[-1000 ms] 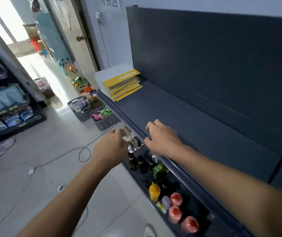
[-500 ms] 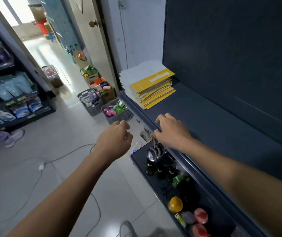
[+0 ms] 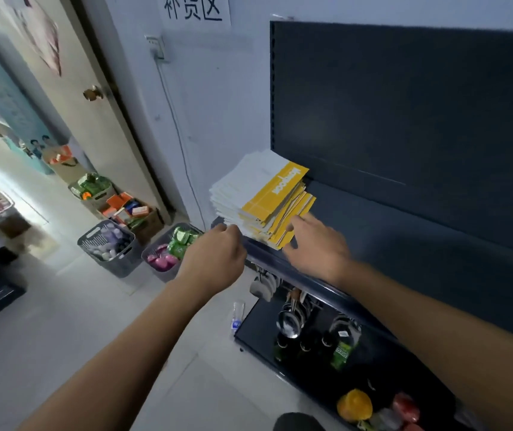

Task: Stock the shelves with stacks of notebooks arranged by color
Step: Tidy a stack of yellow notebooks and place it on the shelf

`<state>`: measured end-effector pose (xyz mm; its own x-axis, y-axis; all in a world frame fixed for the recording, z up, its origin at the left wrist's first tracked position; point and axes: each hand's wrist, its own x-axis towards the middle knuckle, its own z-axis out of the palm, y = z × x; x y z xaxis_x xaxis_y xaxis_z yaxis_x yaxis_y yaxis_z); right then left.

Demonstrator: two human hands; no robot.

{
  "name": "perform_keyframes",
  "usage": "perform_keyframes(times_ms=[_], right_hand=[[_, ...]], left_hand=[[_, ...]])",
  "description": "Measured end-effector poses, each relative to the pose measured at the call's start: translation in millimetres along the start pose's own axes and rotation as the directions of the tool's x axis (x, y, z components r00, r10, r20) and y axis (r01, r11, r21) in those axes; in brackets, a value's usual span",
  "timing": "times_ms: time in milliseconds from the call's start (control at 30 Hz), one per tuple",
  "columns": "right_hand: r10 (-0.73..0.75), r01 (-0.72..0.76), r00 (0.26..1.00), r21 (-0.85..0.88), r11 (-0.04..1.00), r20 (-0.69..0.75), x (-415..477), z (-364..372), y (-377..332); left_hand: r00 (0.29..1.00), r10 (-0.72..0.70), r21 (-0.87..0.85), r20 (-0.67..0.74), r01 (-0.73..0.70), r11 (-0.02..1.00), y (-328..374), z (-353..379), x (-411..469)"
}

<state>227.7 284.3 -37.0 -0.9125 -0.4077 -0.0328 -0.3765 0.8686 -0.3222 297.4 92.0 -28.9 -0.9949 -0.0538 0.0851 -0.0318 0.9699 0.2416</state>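
Fingers (image 3: 303,220) of our right hand (image 3: 318,247) lie spread and flat, touching the near right corner of the stack of notebooks (image 3: 264,197), clamped on nothing; our left hand (image 3: 217,259) hovers at the front edge of the shelf (image 3: 404,244), its fingers curled loosely together, just beside the stack's near left corner, and whether they touch it we cannot tell; the stack, yellow and white covers unevenly fanned, sits at the far left end of the dark shelf, against the back panel (image 3: 404,119); below the shelf, bottles (image 3: 298,346) stand on a lower tier; on the floor (image 3: 62,321), two grey baskets (image 3: 109,247) hold packaged goods beside the door (image 3: 71,88).
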Motion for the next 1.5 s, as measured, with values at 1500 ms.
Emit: perform_keyframes(times_ms=[1500], right_hand=[[0.75,-0.705,0.658,0.4,0.585,0.062,176.9,26.7,-56.8]], left_hand=[[0.927,0.334,-0.027,0.169,-0.335,0.942,-106.3,16.8,291.2]])
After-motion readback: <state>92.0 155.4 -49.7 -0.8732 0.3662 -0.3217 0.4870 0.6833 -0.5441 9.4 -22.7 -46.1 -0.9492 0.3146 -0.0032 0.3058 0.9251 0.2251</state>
